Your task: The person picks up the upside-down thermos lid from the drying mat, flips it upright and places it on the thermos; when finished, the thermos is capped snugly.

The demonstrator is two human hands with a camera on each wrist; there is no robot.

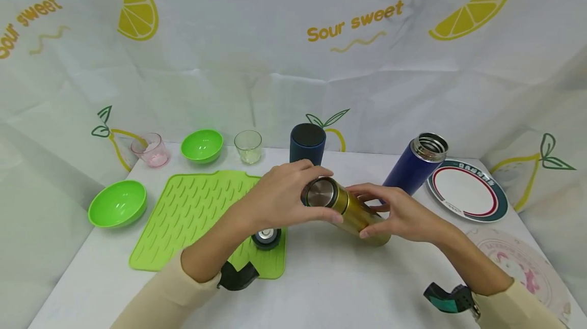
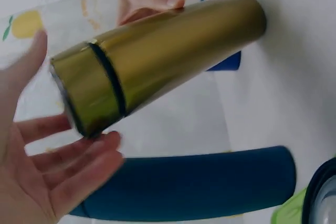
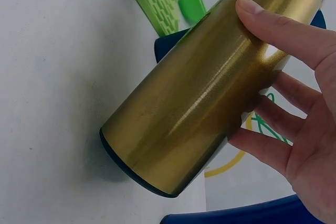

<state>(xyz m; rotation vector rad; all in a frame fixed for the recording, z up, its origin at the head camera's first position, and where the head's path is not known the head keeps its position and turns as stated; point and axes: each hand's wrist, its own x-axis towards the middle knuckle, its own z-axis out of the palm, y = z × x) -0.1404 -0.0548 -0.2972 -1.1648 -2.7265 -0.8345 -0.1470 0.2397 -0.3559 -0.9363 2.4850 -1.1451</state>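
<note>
My right hand [image 1: 403,214] grips a gold thermos [image 1: 359,217] by its body, thumb on one side and fingers on the other. The thermos is tilted, its capped end toward my left hand [image 1: 284,194] and its base low over the table; whether the base touches cannot be told. Around the steel-topped cap [image 2: 86,90], my left hand is spread. In the left wrist view its fingers are at the cap's edge, while a gap shows between thumb and cap. Behind the left hand stands a dark blue thermos [image 1: 308,143] with a black top.
A lidless blue thermos [image 1: 410,168] stands at right by a dark-rimmed plate [image 1: 465,191] and a pink-patterned round mat [image 1: 513,257]. Left, a green mat [image 1: 192,212] bears a black stopper [image 1: 266,239]. Green bowls [image 1: 117,204], a pink glass [image 1: 153,152] and a clear glass [image 1: 248,146] surround it.
</note>
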